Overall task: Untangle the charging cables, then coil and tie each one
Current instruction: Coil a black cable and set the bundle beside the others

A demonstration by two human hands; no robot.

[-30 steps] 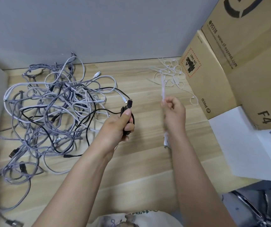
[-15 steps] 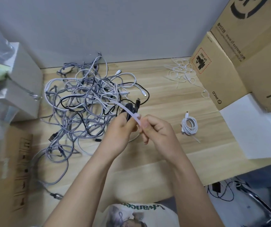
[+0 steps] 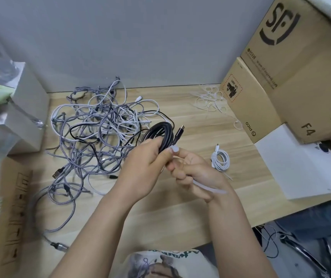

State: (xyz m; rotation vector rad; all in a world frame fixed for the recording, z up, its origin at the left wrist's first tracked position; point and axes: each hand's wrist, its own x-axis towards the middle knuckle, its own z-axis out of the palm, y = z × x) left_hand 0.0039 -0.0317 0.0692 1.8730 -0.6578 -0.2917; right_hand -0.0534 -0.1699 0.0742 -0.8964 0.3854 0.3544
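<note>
Black coiled cable (image 3: 158, 133), one plug end (image 3: 179, 131) protruding, held above the wooden table (image 3: 180, 221): left hand (image 3: 140, 167) grips the coil, right hand (image 3: 194, 173) pinches a white tie (image 3: 208, 188) wrapped at it. Tangled grey, white and black cables (image 3: 98, 127) lie left of the coil. Right of the coil: one coiled white cable (image 3: 220, 159); farther off, loose white ties (image 3: 210, 99) beside cardboard boxes (image 3: 280, 77).

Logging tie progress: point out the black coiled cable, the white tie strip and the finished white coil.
black coiled cable (image 3: 158, 131), head view, loop top
white tie strip (image 3: 210, 189), head view, loose tail
finished white coil (image 3: 220, 160), head view, bundle middle
</note>
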